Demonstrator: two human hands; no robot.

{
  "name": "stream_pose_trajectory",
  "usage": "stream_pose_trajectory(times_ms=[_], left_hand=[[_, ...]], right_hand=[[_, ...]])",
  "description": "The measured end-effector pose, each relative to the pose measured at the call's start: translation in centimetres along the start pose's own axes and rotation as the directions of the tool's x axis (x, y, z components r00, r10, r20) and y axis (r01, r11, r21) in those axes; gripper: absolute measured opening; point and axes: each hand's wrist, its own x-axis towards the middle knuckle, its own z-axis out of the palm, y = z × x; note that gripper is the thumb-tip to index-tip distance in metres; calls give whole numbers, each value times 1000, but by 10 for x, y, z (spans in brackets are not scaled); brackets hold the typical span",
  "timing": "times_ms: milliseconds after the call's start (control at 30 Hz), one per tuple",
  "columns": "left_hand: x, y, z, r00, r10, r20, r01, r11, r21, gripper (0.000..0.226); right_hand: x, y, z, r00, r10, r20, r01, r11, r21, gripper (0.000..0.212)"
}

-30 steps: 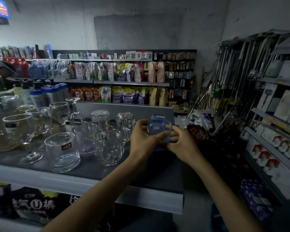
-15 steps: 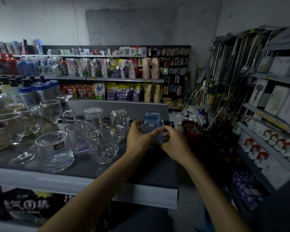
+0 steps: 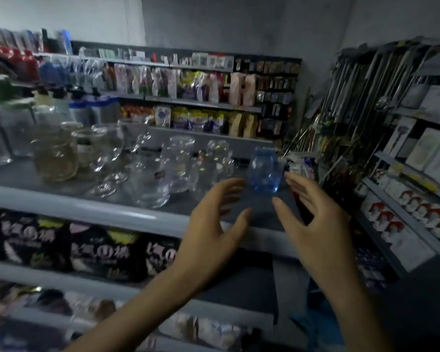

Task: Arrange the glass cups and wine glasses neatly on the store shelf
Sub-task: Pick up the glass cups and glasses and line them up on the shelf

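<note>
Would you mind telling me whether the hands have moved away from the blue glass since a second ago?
Yes. Both the left hand and right hand have let go and drawn back toward the shelf's front edge, leaving the blue glass standing.

Blue glass cup (image 3: 264, 171) upright on shelf (image 3: 127, 212)

Views: I have one, head-worn.
Facing: forward and down over the grey metal store shelf (image 3: 127, 214) towards the far aisle.
Nearness: close; both bare hands reach in from below.
Sharpness: blurred.
</note>
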Motion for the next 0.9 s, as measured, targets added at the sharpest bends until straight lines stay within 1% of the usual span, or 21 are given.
stream_pose_trajectory(times_ms=[67,133,167,233,300,367,400,467,567,633,733,833,900], left_hand=[[-48,-7,-34,996,76,-46,-72,994,81,45],[-102,-17,-68,993,63,-96,-47,986,161,43],[-126,-24,-80,991,38,-130,-11,981,196,42],[-186,-46,-110,979,-44,-200,104,949,298,40],[-255,-71,-136,958,-130,-256,229,885,406,40],[-334,-97,-157,909,-247,-335,388,795,467,40],[-374,-107,-166,872,-315,-375,473,739,480,40],[-452,-121,-175,767,-457,-450,640,592,491,43],[-547,-126,-175,590,-618,-520,803,386,453,46],[-593,-126,-171,494,-680,-542,857,275,436,49],[-641,-127,-167,347,-739,-577,913,125,389,55],[-664,-135,-176,213,-747,-630,947,1,320,59],[-671,-148,-190,148,-733,-664,959,-58,278,60]], right_hand=[[-42,-33,20,995,-88,51,87,996,12,51],[-83,-56,48,971,-158,179,151,987,53,54],[-101,-62,61,952,-181,246,163,982,91,55],[-141,-69,98,898,-176,402,126,981,149,57],[-182,-68,137,818,-165,552,91,983,160,59],[-227,-63,178,726,-147,672,61,987,149,63],[-251,-58,200,685,-134,716,51,989,137,65],[-303,-48,240,620,-130,774,67,991,112,65],[-383,-31,285,544,-130,829,102,991,88,60],[-426,-23,305,460,-153,875,189,979,71,60],[-462,-21,328,299,-201,933,301,948,107,58],[-476,-27,356,157,-257,954,400,899,176,58],[-479,-33,381,46,-226,973,457,871,181,63]])
